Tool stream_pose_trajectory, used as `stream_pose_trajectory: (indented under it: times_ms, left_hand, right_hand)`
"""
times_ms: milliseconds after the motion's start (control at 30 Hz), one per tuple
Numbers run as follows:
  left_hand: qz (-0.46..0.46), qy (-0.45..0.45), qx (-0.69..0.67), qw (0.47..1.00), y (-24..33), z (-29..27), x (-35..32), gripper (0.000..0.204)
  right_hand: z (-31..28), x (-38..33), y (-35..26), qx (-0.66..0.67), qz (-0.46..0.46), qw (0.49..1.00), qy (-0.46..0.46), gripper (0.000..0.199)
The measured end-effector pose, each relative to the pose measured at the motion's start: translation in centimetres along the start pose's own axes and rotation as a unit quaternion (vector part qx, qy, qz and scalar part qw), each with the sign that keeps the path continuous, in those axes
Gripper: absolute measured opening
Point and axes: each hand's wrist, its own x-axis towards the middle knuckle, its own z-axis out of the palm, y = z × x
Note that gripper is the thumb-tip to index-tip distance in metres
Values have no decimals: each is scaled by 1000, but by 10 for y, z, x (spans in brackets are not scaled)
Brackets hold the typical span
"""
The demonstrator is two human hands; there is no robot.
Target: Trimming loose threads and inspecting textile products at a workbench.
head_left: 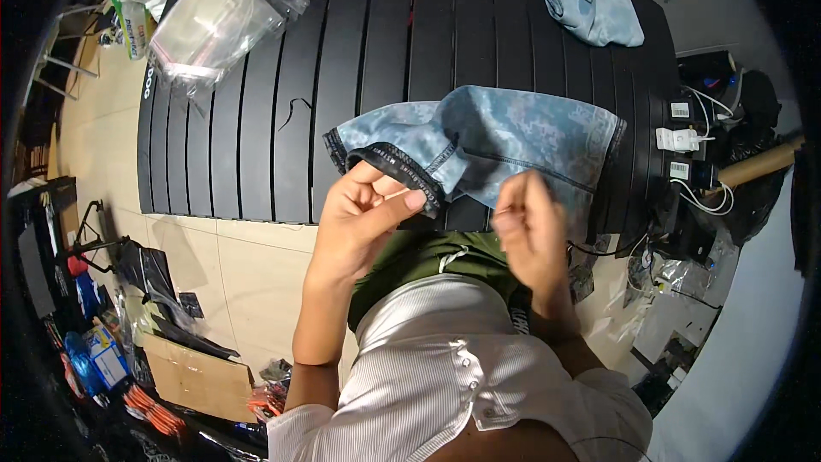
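Pinching the garment [530, 120] by its black band [410, 173], left fingers [395, 210] seem to hold the opening up; the rest lies beyond them on the table [256, 146]. Blurred right fingers [534, 194] curl nearby, grip unclear.

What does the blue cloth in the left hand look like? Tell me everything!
The soft-looking blue garment has a patchy lighter-and-darker pattern, seams and dark bands at both ends. It lies rumpled on the black slatted table. The left hand grips one band; whether the blurred right hand touches the cloth is unclear.
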Motion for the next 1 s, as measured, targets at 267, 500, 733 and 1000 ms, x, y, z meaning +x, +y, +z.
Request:
stream_pose_trajectory:
  times_ms: [267,500,733,1000]
  left_hand:
    - [-1,28,-37,999,0,5,2,37]
    - [18,9,-126,992,-6,16,-5,41]
    - [57,45,-115,991,-16,26,-9,41]
    - [67,11,-117,991,-23,26,-12,42]
  right_hand:
    - [16,-5,-3,-86,12,995,-38,29]
    - [20,-8,0,-129,-52,990,-26,38]
    - [26,-3,-1,-135,-99,985,34,39]
    - [28,-2,1,-133,-84,987,34,34]
